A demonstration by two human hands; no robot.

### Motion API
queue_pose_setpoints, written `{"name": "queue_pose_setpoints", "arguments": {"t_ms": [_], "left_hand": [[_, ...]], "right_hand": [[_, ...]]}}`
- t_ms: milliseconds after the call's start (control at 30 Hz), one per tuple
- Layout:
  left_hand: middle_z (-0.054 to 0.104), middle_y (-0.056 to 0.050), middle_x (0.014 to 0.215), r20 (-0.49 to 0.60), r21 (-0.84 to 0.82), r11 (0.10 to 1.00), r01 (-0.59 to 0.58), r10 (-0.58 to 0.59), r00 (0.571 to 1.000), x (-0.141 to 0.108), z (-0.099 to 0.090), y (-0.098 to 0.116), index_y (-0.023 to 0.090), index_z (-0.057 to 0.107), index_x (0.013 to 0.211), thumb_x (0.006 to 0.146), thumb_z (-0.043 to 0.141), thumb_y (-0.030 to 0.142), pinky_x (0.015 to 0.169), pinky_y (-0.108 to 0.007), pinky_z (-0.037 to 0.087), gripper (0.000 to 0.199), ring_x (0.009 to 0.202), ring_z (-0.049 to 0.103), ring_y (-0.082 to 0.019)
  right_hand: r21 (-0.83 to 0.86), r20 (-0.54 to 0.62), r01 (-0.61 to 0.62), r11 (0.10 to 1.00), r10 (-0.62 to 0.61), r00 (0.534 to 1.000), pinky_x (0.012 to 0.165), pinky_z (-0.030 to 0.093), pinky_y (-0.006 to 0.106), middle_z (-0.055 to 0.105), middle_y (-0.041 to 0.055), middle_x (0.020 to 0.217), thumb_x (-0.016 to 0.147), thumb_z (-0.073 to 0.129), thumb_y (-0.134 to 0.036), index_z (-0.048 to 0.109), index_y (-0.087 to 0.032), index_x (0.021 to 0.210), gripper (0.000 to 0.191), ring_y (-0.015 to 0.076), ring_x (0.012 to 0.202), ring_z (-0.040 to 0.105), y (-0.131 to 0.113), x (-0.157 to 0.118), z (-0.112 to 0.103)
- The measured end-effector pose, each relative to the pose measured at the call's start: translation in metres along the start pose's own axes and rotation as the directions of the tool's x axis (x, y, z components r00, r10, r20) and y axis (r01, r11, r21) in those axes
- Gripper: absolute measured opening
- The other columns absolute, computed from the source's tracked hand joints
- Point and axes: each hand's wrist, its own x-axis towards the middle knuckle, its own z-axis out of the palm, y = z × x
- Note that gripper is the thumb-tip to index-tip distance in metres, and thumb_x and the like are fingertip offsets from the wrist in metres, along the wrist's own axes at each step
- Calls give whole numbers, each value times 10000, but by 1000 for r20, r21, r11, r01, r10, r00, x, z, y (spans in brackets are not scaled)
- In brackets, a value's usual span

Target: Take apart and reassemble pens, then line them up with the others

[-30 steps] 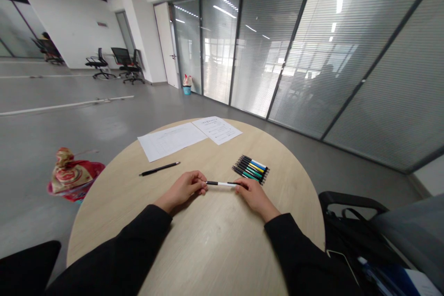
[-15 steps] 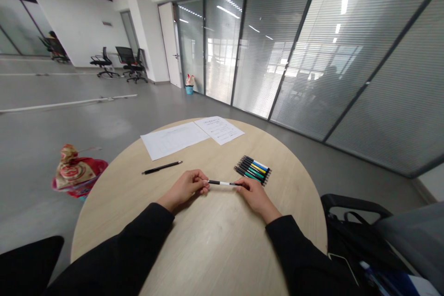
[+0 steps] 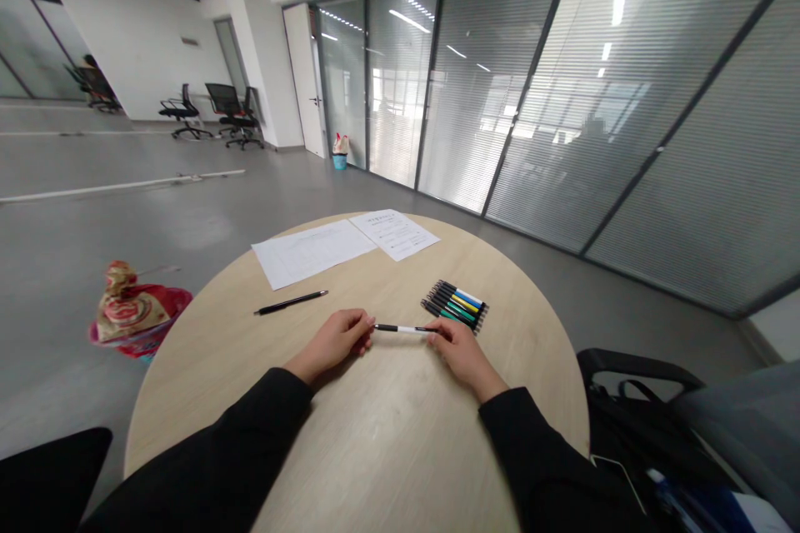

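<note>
A white-and-black pen (image 3: 405,329) lies level between my two hands, just over the table. My left hand (image 3: 337,340) is closed at its black left end, with the fingertips curled and partly hidden. At the other end, my right hand (image 3: 461,351) pinches the pen between thumb and fingers. Just beyond the right hand is a neat row of several pens (image 3: 459,301) with blue, yellow, green, white and black barrels. A single black pen (image 3: 291,302) rests apart, to the left and beyond my left hand.
The round wooden table (image 3: 381,450) carries two printed sheets, a wider paper (image 3: 312,251) and a smaller paper (image 3: 395,234), near its far edge. A bin with a red and tan bag (image 3: 134,312) stands on the floor at left. A chair armrest (image 3: 643,368) is close at right.
The hands and the pen stay in nearly the same place. My left fingers have shifted slightly at the pen's left end, and the view has moved a little.
</note>
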Motion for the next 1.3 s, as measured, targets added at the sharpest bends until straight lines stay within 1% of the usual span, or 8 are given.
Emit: {"name": "queue_pose_setpoints", "arguments": {"t_ms": [133,333,567,633,767,833,1033,1300], "left_hand": [[590,34,674,10,-49,998,-51,51,999,-2,-2,5,187,570,956,804,695,416,472,-206,315,302,533,505,-100],[586,12,650,1,13,998,-69,69,998,-4,-2,7,156,600,806,800,686,386,537,-235,355,245,572,499,-112],[559,0,553,8,195,978,-77,77,997,-3,-5,3,170,557,620,908,543,526,526,-256,339,458,506,447,-113],[553,-3,558,19,174,982,-76,73,997,-2,-4,1,169,553,620,923,518,541,523,-256,343,481,508,447,-114],[612,0,687,18,4,999,-46,46,999,-2,-2,-1,176,582,903,865,627,480,492,-227,332,310,549,504,-119],[617,12,735,28,-36,998,-58,59,998,-4,-1,2,193,559,1008,822,686,428,496,-213,334,325,575,526,-117],[577,13,659,27,32,996,-83,82,996,-5,-1,9,168,585,829,817,678,391,517,-223,340,242,571,487,-110],[571,-1,598,15,71,997,-40,39,999,-5,0,9,163,559,700,886,573,523,512,-237,336,405,525,449,-103]], "right_hand": [[32,-2,-24,999,24,1000,585,353,241,597,-1,694,821,585,-294,717,-165,904,203,145,630,480,-5,-1,-1],[23,7,-9,1000,9,1000,595,372,246,624,5,718,827,584,-290,721,-166,917,205,147,639,501,-3,-1,-1],[-146,54,54,988,-47,997,688,415,277,693,24,808,854,582,-242,747,-193,959,202,177,736,576,-2,-1,0],[-163,60,67,984,-58,997,712,417,283,705,28,833,867,575,-243,747,-198,969,205,185,763,588,-3,-1,0],[-152,21,41,987,-38,999,696,403,279,679,23,784,876,558,-265,728,-186,924,193,186,746,578,0,-1,1],[-137,5,38,990,-37,999,682,396,274,664,18,766,876,551,-270,720,-182,911,194,182,731,567,2,0,1],[-118,-12,39,992,-41,999,661,388,265,651,11,756,865,564,-265,721,-185,906,181,174,712,547,6,0,1],[-106,-7,43,993,-44,999,656,388,268,651,9,755,866,563,-274,718,-188,905,181,173,704,547,5,1,1]]}}
